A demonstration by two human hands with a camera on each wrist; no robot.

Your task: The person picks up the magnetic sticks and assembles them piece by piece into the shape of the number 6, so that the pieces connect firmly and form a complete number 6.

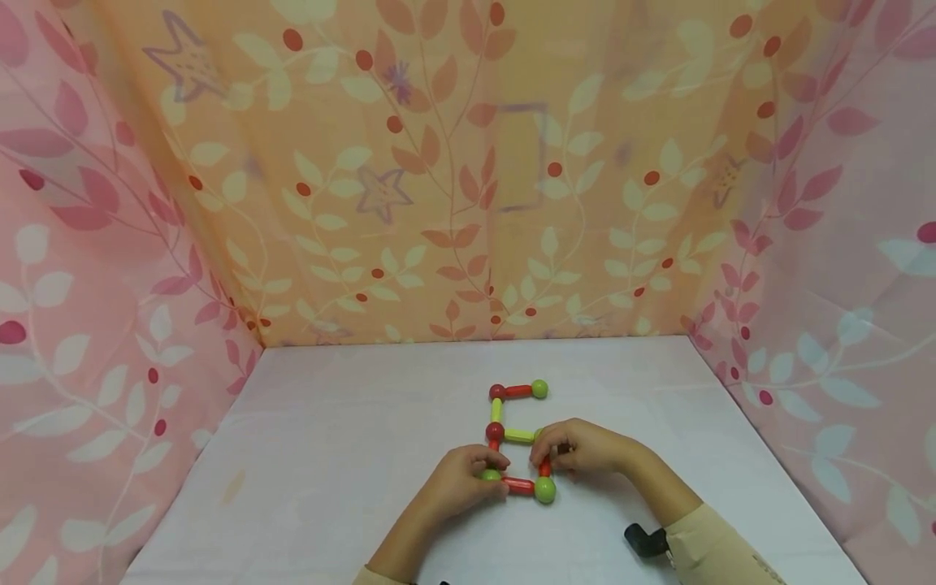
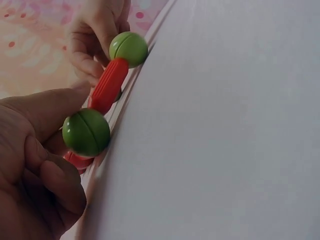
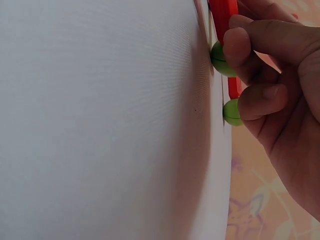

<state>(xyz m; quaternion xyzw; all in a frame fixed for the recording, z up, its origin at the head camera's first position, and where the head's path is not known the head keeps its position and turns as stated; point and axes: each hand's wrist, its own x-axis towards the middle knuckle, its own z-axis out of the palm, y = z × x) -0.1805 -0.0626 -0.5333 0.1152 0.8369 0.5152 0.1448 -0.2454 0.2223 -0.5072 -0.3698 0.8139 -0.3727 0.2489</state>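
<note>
A flat figure of coloured balls and rods lies on the white table. My left hand (image 1: 459,486) grips its lower-left green ball (image 2: 86,132), thumb and fingers on either side. A red rod (image 1: 519,486) runs from there to another green ball (image 1: 544,490) at the lower right. My right hand (image 1: 585,447) pinches the upright red rod (image 3: 225,20) on the right side, close to a green ball (image 3: 222,59) partly covered by the fingers. Above the hands are two dark red balls (image 1: 495,431), yellow-green rods (image 1: 520,436) and a top red rod (image 1: 519,391) ending in a green ball (image 1: 539,388).
Pale table cloth (image 1: 329,422) extends around the figure. Patterned curtains (image 1: 453,203) enclose the table at the back and both sides. A small black object (image 1: 645,540) is at the right sleeve (image 1: 720,548).
</note>
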